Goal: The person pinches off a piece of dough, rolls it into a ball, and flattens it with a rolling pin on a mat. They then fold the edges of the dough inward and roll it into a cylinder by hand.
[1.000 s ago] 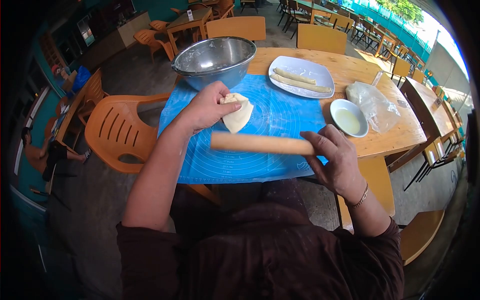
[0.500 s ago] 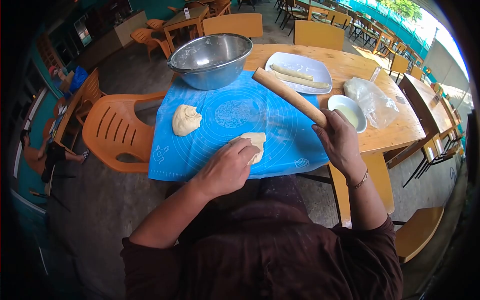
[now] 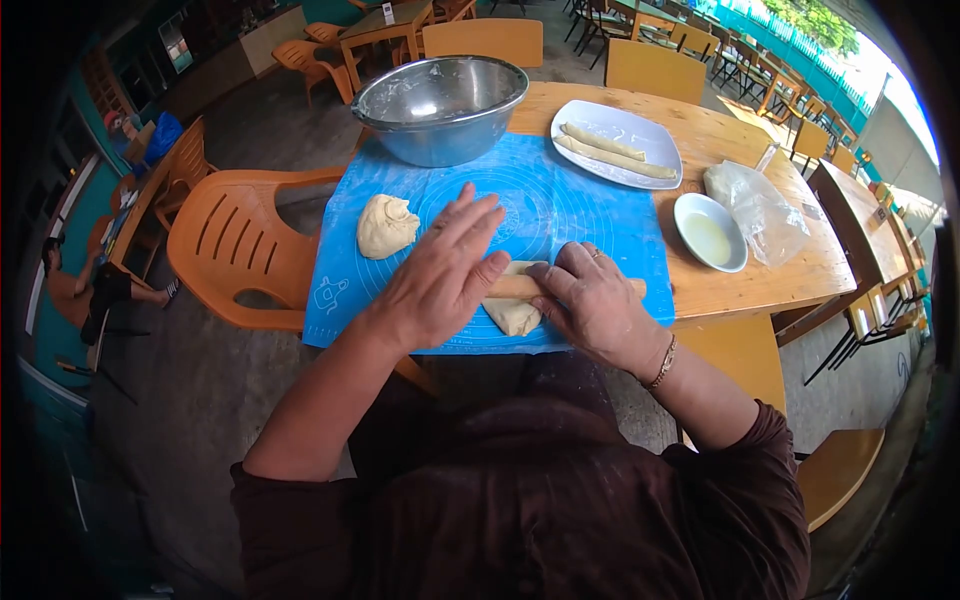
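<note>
My right hand (image 3: 603, 310) is closed round the right part of a wooden rolling pin (image 3: 514, 287), which lies across a small flattened piece of dough (image 3: 515, 319). Over the pin's left end, my left hand (image 3: 432, 272) is open with its fingers stretched forward, hiding that end. Both the dough piece and the pin are near the front of a blue printed baking mat (image 3: 622, 232). A larger lump of dough (image 3: 387, 226) sits on the mat, beyond my left wrist.
A steel mixing bowl (image 3: 440, 138) stands at the mat's back edge. To its right, a white plate (image 3: 660, 128) bears rolled dough strips (image 3: 615, 152). A small white bowl of liquid (image 3: 711, 240) and a plastic bag (image 3: 772, 222) are on the wooden table's right. An orange chair (image 3: 235, 240) stands left.
My right hand has brought the rolling pin down and left from the air onto the dough piece. My left hand has let go of that dough and opened above it.
</note>
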Available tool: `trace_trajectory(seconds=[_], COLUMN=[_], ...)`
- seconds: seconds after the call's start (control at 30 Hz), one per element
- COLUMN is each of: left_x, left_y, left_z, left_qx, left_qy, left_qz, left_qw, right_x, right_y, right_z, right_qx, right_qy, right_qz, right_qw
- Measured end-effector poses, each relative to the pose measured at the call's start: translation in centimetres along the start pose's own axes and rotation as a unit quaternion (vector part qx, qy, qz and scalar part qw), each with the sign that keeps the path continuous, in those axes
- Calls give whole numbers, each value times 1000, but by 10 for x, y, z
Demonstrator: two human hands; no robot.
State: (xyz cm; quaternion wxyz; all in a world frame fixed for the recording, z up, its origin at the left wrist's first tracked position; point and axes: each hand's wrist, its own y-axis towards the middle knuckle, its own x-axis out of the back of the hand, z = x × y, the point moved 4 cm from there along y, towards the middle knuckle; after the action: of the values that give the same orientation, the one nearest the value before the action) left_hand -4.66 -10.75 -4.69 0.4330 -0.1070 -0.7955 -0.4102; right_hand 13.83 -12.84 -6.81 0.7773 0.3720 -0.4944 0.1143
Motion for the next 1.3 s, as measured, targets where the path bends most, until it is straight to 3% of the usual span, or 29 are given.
trace_trajectory(seconds=[0.03,0.07,0.13,0.17,0.23,0.37,0.57,0.7,0.77,0.9,0.97,1.3], left_x=[-16,-26,-38,-42,-42,-41,-49,-53,-50,-50,-49,-40], left_y=[-5,-11,-13,-14,-8,8,23,32,38,48,50,8], left_z=[7,12,16,21,24,37,61,78,85,95,95,48], left_qx=[73,71,52,69,98,196,263,241,156,143,170,117], left_qy=[-40,-43,58,58,49,31,54,97,132,146,129,136], left_qz=[135,137,129,159,172,225,244,176,88,72,147,111], left_qw=[987,987,989,983,979,954,932,950,975,976,966,978], right_x=[-6,-9,-11,-10,-16,-21,-36,-48,-52,-59,-59,-30], right_y=[0,-2,-7,-6,1,22,51,68,75,88,88,37], right_z=[-4,-7,-12,-14,-26,-39,-62,-76,-82,-92,-92,-46], right_qx=[-52,-55,-36,-41,-120,-134,-162,-167,-174,-184,-185,-103], right_qy=[9,8,-179,-178,-110,-123,-128,-156,-149,-128,-128,-144], right_qz=[89,89,-18,-15,115,146,175,172,175,200,193,82], right_qw=[995,994,983,983,980,972,963,958,958,954,955,981])
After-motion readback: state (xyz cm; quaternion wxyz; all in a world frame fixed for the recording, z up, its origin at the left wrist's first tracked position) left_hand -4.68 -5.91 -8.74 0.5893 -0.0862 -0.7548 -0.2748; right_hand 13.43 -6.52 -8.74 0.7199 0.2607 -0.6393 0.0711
